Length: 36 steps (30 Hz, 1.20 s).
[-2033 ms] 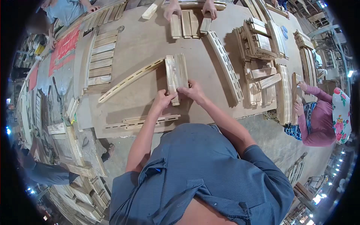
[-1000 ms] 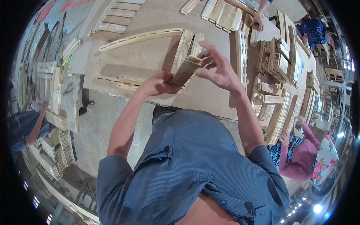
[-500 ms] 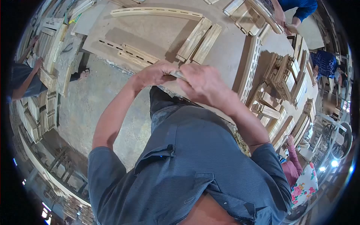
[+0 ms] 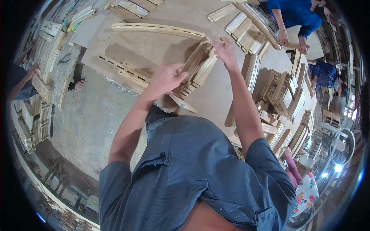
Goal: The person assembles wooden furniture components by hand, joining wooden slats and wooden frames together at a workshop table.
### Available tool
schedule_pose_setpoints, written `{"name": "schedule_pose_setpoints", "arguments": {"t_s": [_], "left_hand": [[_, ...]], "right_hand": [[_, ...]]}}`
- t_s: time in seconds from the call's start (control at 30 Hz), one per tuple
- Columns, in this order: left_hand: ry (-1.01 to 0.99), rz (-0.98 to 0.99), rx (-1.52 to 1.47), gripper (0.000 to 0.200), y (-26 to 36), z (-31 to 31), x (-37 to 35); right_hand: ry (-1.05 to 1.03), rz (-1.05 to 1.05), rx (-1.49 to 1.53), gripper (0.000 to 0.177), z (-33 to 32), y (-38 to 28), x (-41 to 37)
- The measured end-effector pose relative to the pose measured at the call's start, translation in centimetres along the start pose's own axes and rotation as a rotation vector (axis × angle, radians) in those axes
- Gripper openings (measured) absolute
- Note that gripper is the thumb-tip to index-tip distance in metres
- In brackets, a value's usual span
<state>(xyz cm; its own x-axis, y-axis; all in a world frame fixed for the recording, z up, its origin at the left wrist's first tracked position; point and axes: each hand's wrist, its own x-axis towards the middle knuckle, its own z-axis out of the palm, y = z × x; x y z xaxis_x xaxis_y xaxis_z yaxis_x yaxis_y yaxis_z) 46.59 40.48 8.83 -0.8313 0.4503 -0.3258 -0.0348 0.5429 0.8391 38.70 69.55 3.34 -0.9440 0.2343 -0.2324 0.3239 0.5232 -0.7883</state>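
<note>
A stack of wooden slats (image 4: 204, 71) stands on the table in front of me. My left hand (image 4: 168, 78) is at the near left side of the stack, fingers curled against one slat. At the far right end of the stack is my right hand (image 4: 224, 52), its fingers apart beside the wood. A small flat piece (image 4: 182, 104) lies at the table's near edge below my left hand. Beyond the stack lies a long slotted rail (image 4: 158, 28), and to the left a shorter slotted rail (image 4: 125, 69).
Stacked slats and frames (image 4: 279, 90) fill the right side of the table. A co-worker in blue (image 4: 296, 15) handles wood at the upper right. Another person's arm (image 4: 25, 81) is at the left, near pliers (image 4: 64, 59). The table's rough edge (image 4: 117, 85) faces me.
My hands have separated and moved onto the slat stack; the small piece they held now lies at the near edge. The co-worker in blue has leaned further into view.
</note>
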Motion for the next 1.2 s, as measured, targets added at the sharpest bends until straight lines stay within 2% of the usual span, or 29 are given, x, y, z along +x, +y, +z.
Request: {"name": "schedule_pose_setpoints", "arguments": {"t_s": [0.07, 0.1, 0.17, 0.23, 0.3, 0.33, 0.4, 0.43, 0.47, 0.5, 0.53, 0.6, 0.63, 0.77, 0.83, 0.97, 1.03, 1.2], "left_hand": [[0.209, 0.071, 0.310, 0.062, -0.7, 2.7, 4.2], [0.216, 0.065, 0.306, 0.062, -0.6, 3.1, 5.6], [-0.086, -0.091, 0.432, 0.055, -0.4, 3.4, 7.6], [-0.053, -0.076, 0.460, 0.052, -0.3, 3.1, 7.4], [-0.035, -0.069, 0.492, 0.048, -0.3, 2.4, 6.3], [-0.003, -0.022, 0.460, 0.048, -0.3, 1.5, 5.5], [0.039, 0.017, 0.432, 0.048, -0.3, -0.9, 3.7], [-0.010, 0.089, 0.289, 0.050, -0.4, -2.2, 2.2], [-0.060, 0.162, 0.145, 0.053, -0.8, -3.1, 1.0], [-0.145, 0.143, 0.160, 0.035, -1.7, -3.5, 0.3], [-0.140, 0.142, 0.161, 0.035, -2.4, -3.9, -0.5], [-0.272, 0.151, -0.126, 0.026, -3.8, -4.3, -1.7], [-0.310, 0.163, -0.122, 0.023, -4.5, -4.2, -1.7], [-0.382, 0.237, -0.279, 0.024, -6.1, -4.4, -1.8], [-0.383, 0.389, -0.484, 0.022, -7.3, -3.2, -1.8], [-0.322, 0.461, -0.420, 0.020, -7.8, -3.7, -3.1], [-0.484, 0.338, -0.297, 0.024, -6.9, -4.7, -3.4], [-0.473, 0.411, -0.314, 0.022, -7.6, -4.1, -2.8]], "right_hand": [[0.115, -0.161, -0.359, 0.074, 2.9, 4.6, 5.2], [0.080, -0.135, -0.388, 0.070, 3.4, 3.9, 5.5], [0.020, -0.109, -0.426, 0.065, 3.4, 3.0, 5.7], [-0.042, -0.075, -0.464, 0.060, 2.5, 0.9, 4.4], [-0.218, 0.079, 0.049, 0.043, 0.4, -3.7, 0.2], [-0.228, 0.081, 0.050, 0.043, -0.2, -4.6, -0.9], [-0.219, -0.073, 0.098, 0.034, -1.9, -6.2, -2.3], [-0.227, -0.077, 0.101, 0.034, -2.7, -7.8, -3.6], [-0.363, -0.225, 0.023, 0.026, -3.6, -9.7, -5.2], [-0.495, -0.375, -0.057, 0.018, -4.4, -11.3, -6.7], [-0.497, -0.380, -0.057, 0.018, -4.5, -12.7, -8.2], [-0.512, -0.615, -0.174, 0.023, -3.6, -15.6, -11.1], [-0.514, -0.614, -0.190, 0.033, -3.2, -16.8, -12.3], [-0.485, -0.754, -0.291, 0.036, -1.8, -18.6, -13.9], [-0.499, -0.778, -0.404, 0.034, -1.6, -19.4, -14.6], [-0.582, -0.765, -0.524, 0.030, -0.5, -21.7, -17.3], [-0.534, -0.823, -0.679, 0.026, 0.1, -22.5, -18.3], [-0.546, -0.756, -0.748, 0.025, 0.2, -23.0, -19.0]]}}
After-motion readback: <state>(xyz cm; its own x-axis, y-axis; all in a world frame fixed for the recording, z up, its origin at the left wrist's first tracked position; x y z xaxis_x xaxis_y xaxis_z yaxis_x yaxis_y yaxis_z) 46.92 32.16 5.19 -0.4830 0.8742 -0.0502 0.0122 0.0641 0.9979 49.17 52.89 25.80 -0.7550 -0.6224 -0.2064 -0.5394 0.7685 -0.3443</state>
